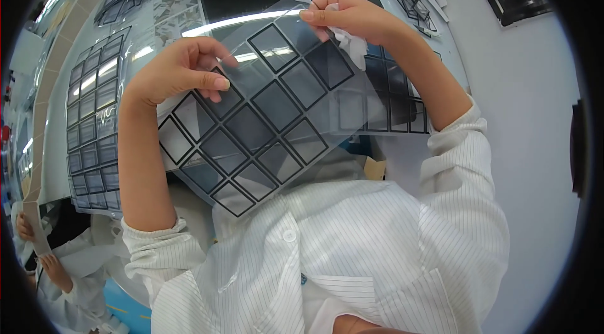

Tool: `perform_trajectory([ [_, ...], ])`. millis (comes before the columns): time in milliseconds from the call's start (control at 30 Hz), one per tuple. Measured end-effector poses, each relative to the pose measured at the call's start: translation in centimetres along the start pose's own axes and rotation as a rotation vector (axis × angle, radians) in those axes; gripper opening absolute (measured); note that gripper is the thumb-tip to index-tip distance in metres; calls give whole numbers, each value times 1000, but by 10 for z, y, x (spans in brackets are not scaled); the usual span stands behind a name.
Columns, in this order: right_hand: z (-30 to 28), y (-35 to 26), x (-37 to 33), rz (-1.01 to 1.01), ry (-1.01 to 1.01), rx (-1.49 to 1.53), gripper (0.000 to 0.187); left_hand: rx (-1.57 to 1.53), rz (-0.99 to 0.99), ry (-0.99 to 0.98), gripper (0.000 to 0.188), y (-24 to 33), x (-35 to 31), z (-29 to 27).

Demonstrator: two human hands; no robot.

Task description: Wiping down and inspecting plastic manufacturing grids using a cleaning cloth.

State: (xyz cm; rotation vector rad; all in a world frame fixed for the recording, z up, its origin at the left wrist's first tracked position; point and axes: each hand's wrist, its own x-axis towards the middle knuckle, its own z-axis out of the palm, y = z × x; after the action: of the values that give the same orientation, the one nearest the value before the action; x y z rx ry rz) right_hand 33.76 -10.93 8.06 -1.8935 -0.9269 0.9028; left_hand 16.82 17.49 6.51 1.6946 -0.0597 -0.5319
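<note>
1. One co-worker [78,296], in white, appears at lower left; what those hands hold cannot be told.
2. Gridded sheet [94,121], clear with dark-rimmed panes, at the left side of the counter [141,30].
3. Left hand [179,71]: thumb on the near face and bent fingers behind, pinching the upper-left edge of the framed sheet; the firmness of the pinch cannot be told.
4. Framed sheet [251,125], raised and tilted before the wearer's chest, bearing black square frames on clear film. It is judged light, flexible and slippery, prone to creasing and smudging; the bare margins and corners are the best places for hold, clear of the panes.
5. Right hand [355,17]: thumb and forefinger pressed together on the top corner of the framed sheet, with a crumpled white cloth [352,49] hanging beneath the palm.
6. Dark-paned sheet [395,85], partly covered by the framed sheet and right forearm.
7. Loose black frames [414,10], heaped at upper right, beyond the right wrist.
</note>
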Motion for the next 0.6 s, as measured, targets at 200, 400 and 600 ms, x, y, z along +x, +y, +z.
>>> perform_trajectory([
  [200,-1,17,-2,-4,58,-82,37,-32,-10,83,35,3,3,4],
  [400,-5,0,-16,40,-44,-209,31,-17,-14,95,31,3,-1,3],
  [600,-7,-6,-38,100,-209,-186,23,1,-29,75,28,3,-3,-5],
])
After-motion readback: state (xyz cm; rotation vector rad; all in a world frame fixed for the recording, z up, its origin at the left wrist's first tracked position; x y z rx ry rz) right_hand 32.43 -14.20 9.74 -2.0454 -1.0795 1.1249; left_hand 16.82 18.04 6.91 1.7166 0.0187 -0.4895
